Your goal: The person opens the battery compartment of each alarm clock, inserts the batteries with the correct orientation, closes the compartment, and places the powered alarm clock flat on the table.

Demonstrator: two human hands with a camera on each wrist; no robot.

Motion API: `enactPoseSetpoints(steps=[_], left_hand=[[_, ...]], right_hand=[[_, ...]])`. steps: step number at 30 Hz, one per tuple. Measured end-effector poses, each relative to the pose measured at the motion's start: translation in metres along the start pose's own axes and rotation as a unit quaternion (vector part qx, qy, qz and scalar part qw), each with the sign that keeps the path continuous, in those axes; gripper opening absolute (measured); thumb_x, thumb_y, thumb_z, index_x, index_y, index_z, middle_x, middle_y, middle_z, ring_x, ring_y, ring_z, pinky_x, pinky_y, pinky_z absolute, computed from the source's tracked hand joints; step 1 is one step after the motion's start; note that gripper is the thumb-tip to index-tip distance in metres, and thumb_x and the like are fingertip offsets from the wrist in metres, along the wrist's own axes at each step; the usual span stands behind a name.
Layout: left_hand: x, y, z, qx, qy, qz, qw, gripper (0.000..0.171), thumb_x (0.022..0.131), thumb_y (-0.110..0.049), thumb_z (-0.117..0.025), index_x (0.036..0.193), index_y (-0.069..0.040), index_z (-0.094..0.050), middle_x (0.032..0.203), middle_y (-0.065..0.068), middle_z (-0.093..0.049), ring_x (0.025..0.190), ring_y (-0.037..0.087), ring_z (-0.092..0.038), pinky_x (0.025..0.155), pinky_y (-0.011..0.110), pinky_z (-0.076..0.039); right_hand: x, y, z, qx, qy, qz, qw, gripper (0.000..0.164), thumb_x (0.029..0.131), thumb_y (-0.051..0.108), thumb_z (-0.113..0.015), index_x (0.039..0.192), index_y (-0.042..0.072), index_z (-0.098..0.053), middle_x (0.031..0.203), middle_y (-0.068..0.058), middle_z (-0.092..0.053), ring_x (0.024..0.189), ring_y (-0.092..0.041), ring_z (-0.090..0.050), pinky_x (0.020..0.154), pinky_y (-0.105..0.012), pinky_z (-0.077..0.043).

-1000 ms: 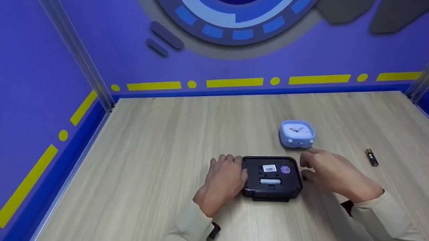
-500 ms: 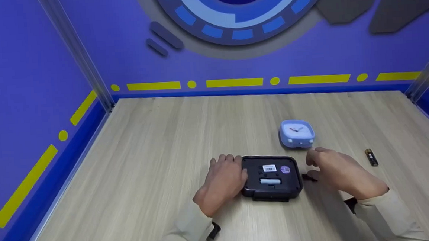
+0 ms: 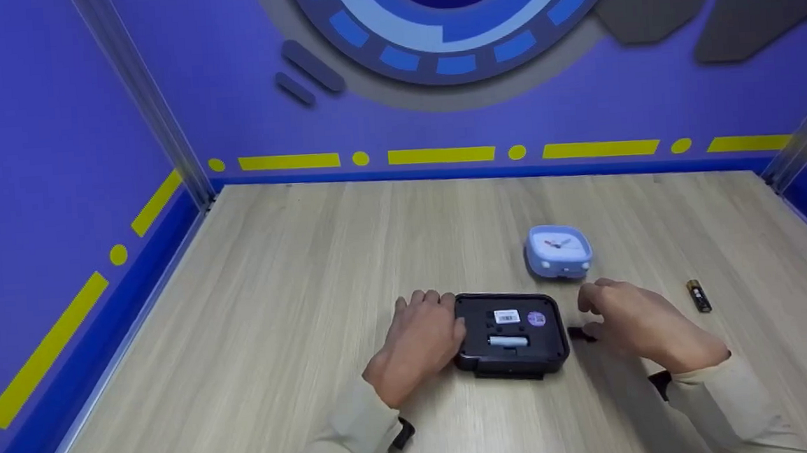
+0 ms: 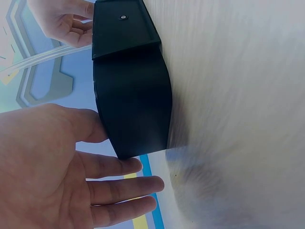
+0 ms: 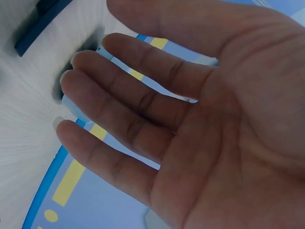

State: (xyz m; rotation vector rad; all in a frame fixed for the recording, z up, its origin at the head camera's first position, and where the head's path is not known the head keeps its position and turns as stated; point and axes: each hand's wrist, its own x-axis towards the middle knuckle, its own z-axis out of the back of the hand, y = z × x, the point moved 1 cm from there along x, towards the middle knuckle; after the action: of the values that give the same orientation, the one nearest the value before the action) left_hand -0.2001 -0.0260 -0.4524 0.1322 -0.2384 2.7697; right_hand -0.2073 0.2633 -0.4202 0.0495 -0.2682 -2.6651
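Note:
A black plastic case [image 3: 478,358] lies flat on the table, back side up, with a barcode label and a round sticker on it. One pale cylindrical battery [image 3: 508,341] sits in its uncovered slot. At the case's left end, my left hand [image 3: 419,341] touches it with thumb and index finger. The other fingers stretch straight past its corner in the left wrist view. Close to the right end lies a small black piece [image 3: 581,334], its kind unclear. My right hand [image 3: 637,324] hovers beside that piece. Its fingers [image 5: 119,107] are loosely bent around nothing in the right wrist view.
Behind the case stands a light blue alarm clock [image 3: 558,251], dial facing up. To the right of my right hand lies a black and gold battery [image 3: 698,296]. Blue panels [image 3: 439,130] with yellow marks border the wooden table [image 3: 293,261] at the back and sides.
My right hand has moved slightly right, away from the case, and the small black piece has come into fuller view on the table. My left hand and the case have not moved.

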Motion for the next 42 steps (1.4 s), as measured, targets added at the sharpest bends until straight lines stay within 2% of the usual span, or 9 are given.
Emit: enactPoseSetpoints(steps=[14, 26, 35, 42], left_hand=[[0.0, 0.0, -0.001, 0.008, -0.015, -0.006, 0.9998, 0.033, 0.106, -0.029, -0.059, 0.12, -0.002, -0.073, 0.109, 0.012, -0.072, 0.103, 0.029, -0.065, 0.088, 0.049, -0.05], [0.001, 0.0, -0.002, 0.012, -0.011, -0.005, 0.9999, 0.034, 0.107, -0.029, -0.059, 0.123, -0.002, -0.072, 0.111, 0.012, -0.072, 0.104, 0.029, -0.065, 0.091, 0.05, -0.051], [0.001, -0.001, 0.001, 0.005, -0.008, -0.005, 0.9999, 0.032, 0.106, -0.028, -0.059, 0.121, -0.003, -0.072, 0.109, 0.012, -0.072, 0.104, 0.029, -0.064, 0.087, 0.049, -0.05], [0.0, 0.0, 0.0, 0.003, -0.002, 0.003, 1.0, 0.033, 0.106, -0.029, -0.059, 0.121, -0.003, -0.071, 0.109, 0.012, -0.072, 0.105, 0.029, -0.064, 0.091, 0.05, -0.05]], right_hand=[[0.005, -0.004, -0.009, 0.025, 0.021, 0.0, 0.999, 0.015, 0.09, 0.0, -0.076, 0.104, 0.004, -0.072, 0.097, -0.006, -0.066, 0.085, -0.027, -0.065, 0.075, -0.05, -0.055], [0.01, -0.008, -0.017, 0.026, 0.031, 0.011, 0.999, 0.018, 0.086, -0.004, -0.076, 0.102, 0.003, -0.074, 0.093, -0.005, -0.064, 0.082, -0.022, -0.064, 0.072, -0.047, -0.056], [0.009, -0.009, -0.021, 0.013, -0.003, 0.045, 0.999, 0.019, 0.085, -0.005, -0.077, 0.085, 0.013, -0.07, 0.083, 0.004, -0.058, 0.075, -0.012, -0.056, 0.067, -0.039, -0.051], [0.009, -0.009, -0.023, 0.024, 0.006, 0.034, 0.999, 0.018, 0.087, -0.001, -0.08, 0.086, 0.013, -0.069, 0.084, 0.004, -0.059, 0.073, -0.01, -0.051, 0.065, -0.038, -0.049]])
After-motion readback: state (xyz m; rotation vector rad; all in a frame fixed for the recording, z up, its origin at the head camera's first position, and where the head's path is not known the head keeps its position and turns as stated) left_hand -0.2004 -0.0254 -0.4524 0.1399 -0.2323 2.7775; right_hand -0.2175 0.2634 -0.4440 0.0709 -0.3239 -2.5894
